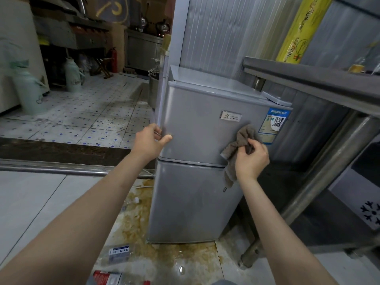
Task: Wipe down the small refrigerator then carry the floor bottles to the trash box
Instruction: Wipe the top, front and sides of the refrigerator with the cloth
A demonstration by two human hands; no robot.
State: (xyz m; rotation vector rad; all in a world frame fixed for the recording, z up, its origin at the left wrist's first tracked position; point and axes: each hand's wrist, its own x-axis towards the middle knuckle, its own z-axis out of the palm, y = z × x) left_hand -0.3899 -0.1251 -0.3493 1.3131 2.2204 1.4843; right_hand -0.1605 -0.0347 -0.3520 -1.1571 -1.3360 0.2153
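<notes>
A small silver two-door refrigerator (191, 128) stands in front of me. My right hand (251, 159) grips a brown cloth (239, 147) and holds it against the upper door, left of a blue label. My left hand (148, 140) holds the left edge of the upper door, fingers curled round the edge and thumb on the front. On the floor lie a clear plastic bottle (118, 253) with a blue-and-white label, a bottle with a red label (107, 277) at the bottom edge, and a small clear bottle (131, 201) beside the fridge.
A brown stain and a wet patch (181, 258) spread over the floor before the fridge. A steel table (320, 83) with legs stands on the right. A floor rail (61, 167) crosses at left; beyond it are green thermos jugs (28, 91) on tiled floor.
</notes>
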